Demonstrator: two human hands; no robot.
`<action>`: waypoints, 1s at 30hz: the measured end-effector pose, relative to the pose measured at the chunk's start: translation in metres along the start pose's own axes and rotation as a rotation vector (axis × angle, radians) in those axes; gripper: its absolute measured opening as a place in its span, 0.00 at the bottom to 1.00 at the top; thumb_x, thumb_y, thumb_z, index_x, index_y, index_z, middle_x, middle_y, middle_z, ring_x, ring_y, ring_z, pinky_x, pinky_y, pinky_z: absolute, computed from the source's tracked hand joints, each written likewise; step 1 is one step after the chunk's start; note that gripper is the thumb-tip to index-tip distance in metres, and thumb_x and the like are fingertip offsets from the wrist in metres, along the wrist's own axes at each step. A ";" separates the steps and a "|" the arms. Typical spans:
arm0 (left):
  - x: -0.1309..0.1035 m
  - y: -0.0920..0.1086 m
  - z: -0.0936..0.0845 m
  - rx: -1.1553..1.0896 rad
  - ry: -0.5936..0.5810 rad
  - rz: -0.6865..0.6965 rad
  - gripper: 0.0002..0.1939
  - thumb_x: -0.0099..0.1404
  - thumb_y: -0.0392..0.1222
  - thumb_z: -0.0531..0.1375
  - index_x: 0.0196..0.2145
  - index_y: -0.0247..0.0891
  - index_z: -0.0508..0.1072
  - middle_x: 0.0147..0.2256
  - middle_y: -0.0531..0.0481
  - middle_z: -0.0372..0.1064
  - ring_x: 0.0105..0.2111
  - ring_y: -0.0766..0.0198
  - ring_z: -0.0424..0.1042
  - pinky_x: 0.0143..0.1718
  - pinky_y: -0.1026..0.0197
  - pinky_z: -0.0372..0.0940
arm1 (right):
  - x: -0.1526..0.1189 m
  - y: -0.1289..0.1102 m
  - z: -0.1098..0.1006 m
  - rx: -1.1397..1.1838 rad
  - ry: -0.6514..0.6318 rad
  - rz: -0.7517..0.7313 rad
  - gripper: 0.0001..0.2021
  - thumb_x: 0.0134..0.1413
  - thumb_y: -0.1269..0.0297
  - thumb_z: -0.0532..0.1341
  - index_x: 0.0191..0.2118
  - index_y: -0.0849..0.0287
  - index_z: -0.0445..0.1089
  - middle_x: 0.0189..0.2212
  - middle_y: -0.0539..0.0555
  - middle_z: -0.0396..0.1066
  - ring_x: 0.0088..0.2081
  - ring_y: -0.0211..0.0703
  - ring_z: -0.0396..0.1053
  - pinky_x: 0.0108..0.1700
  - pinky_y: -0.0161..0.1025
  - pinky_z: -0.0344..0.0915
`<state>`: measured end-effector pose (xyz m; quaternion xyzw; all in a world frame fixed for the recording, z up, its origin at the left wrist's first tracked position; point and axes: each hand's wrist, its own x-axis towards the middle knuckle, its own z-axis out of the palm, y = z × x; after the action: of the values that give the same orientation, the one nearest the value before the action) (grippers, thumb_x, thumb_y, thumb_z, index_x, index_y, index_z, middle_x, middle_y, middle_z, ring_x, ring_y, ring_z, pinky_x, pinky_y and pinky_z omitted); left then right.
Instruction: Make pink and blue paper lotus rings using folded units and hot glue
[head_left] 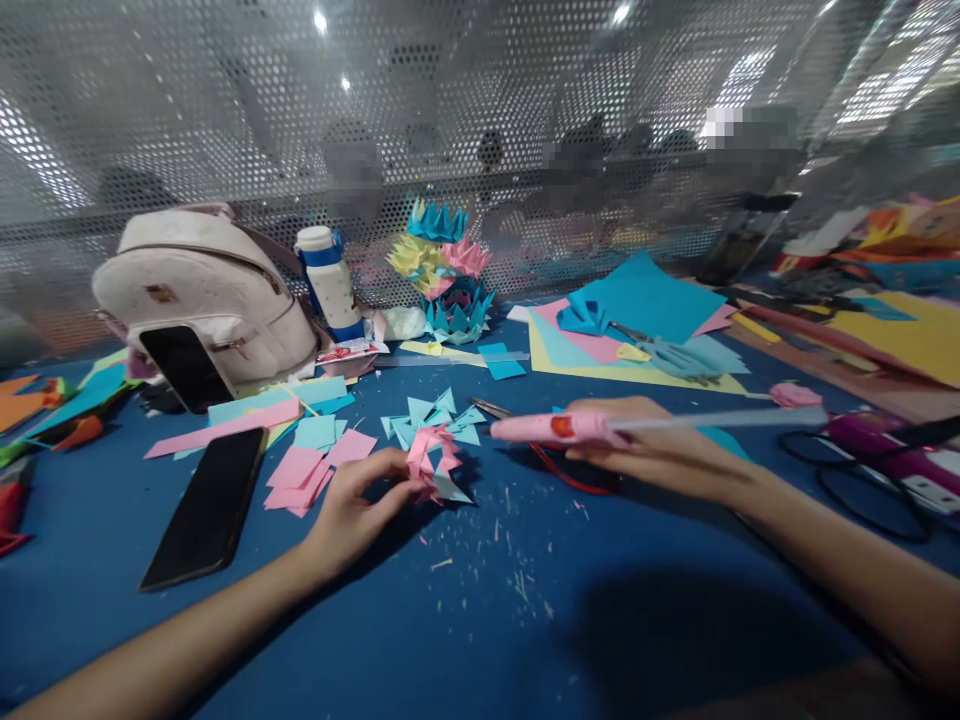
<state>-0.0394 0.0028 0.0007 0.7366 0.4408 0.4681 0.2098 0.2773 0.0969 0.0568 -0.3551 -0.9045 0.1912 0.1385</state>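
My left hand (360,505) pinches the edge of a pink folded paper piece (433,462) on the blue table (480,620). Light blue folded triangles (435,415) lie just behind it. A pink glue gun (555,428), with a clear glue stick jutting from its rear, is held in my right hand (626,440); its tip points left toward the pink piece without touching it. Pink paper squares (300,478) lie left of the left hand. Scissors with open blades (491,408) lie partly hidden behind the glue gun. Small paper scraps are scattered in front.
Two phones, one flat (206,510) and one leaning on a white backpack (202,285), are at left. A bottle (330,285) and stacked paper flowers (446,265) stand behind. Coloured sheets (645,300) with blue scissors (679,358) and a black cable (862,490) are at right.
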 end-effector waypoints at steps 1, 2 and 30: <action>0.000 0.000 0.000 0.010 0.005 0.005 0.07 0.66 0.36 0.59 0.30 0.37 0.74 0.26 0.51 0.76 0.25 0.66 0.73 0.28 0.65 0.67 | -0.002 0.006 -0.005 -0.025 0.058 0.043 0.18 0.61 0.47 0.54 0.34 0.57 0.67 0.31 0.52 0.69 0.33 0.42 0.66 0.33 0.37 0.62; 0.000 0.000 0.000 0.016 0.009 0.006 0.07 0.66 0.36 0.59 0.30 0.37 0.74 0.26 0.51 0.76 0.26 0.66 0.73 0.28 0.65 0.67 | -0.004 0.013 -0.009 -0.057 0.123 0.096 0.19 0.61 0.46 0.54 0.33 0.58 0.67 0.30 0.53 0.68 0.33 0.42 0.66 0.34 0.38 0.61; -0.004 0.003 0.001 0.026 0.015 -0.025 0.09 0.64 0.40 0.59 0.28 0.36 0.74 0.27 0.49 0.75 0.27 0.64 0.72 0.31 0.64 0.66 | -0.087 0.036 -0.039 -0.654 0.287 0.690 0.17 0.60 0.49 0.52 0.41 0.53 0.72 0.43 0.60 0.74 0.41 0.58 0.71 0.32 0.43 0.57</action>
<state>-0.0381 -0.0027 0.0006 0.7301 0.4577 0.4651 0.2029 0.3752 0.0703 0.0660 -0.6815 -0.7186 -0.1187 0.0719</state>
